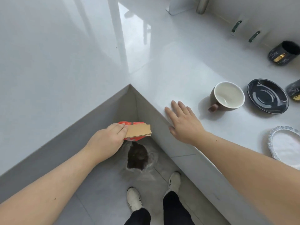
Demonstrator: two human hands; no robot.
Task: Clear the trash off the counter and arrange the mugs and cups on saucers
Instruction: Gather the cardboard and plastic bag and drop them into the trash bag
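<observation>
My left hand (108,140) grips a flat piece of cardboard (139,131) together with a red wrapper (129,123), held in the air over a bin lined with a clear bag (138,157) on the floor in the counter's inner corner. My right hand (183,122) rests flat and open on the white counter's edge (162,101), holding nothing. To its right stands a brown cup with a white inside (227,96), then a black saucer (267,96). A black mug with a gold handle (284,53) stands farther back. Another dark mug (294,91) is cut off at the right edge.
A white frilled saucer (284,143) lies at the right near the counter's front. Two dark-handled items (236,26) lean at the back wall. My two feet in white shoes (134,198) stand on the grey tiled floor beside the bin.
</observation>
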